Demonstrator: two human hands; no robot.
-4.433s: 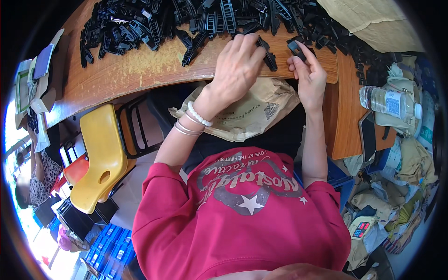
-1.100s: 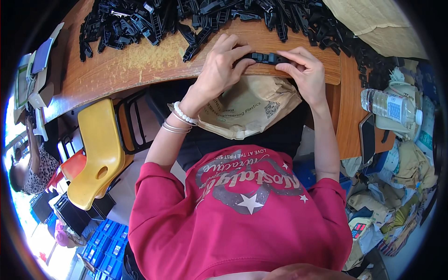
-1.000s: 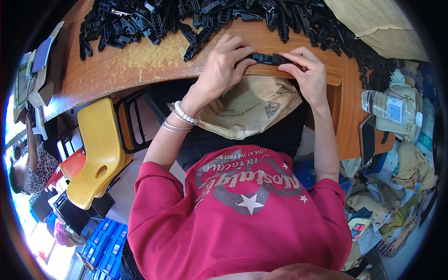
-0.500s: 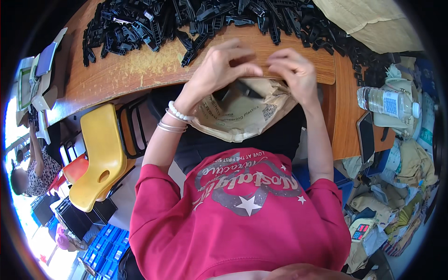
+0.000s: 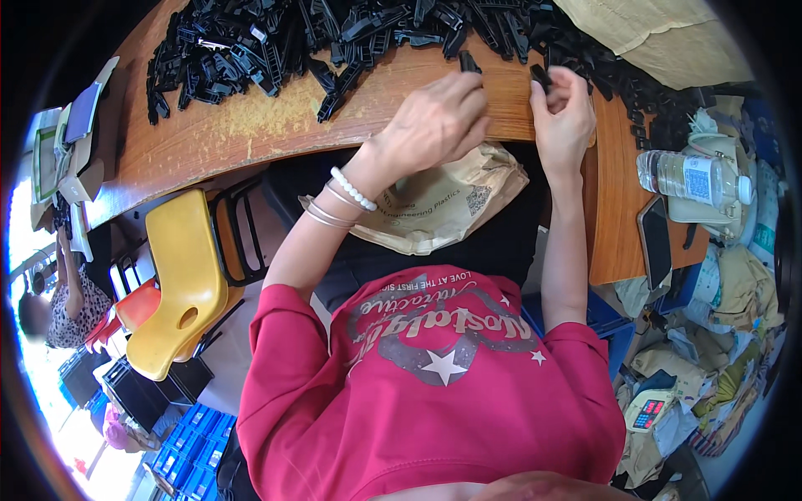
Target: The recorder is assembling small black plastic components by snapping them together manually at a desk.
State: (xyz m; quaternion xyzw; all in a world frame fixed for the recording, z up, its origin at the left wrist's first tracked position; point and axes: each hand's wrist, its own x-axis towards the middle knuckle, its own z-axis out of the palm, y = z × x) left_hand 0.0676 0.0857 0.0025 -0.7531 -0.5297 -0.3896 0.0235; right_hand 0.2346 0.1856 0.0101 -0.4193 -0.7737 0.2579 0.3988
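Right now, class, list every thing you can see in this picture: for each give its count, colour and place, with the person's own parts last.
Plastic parts pile: many, black, far side of the table.
Table: one, brown wood, curved edge.
Paper bag: one, tan, on the lap below the table edge.
Chair: one, yellow, left.
Water bottle: one, clear, right.
Phone: one, dark, right table end.
Cloth: one, beige, top right.
Left hand: holds one black part.
Right hand: holds another black part.
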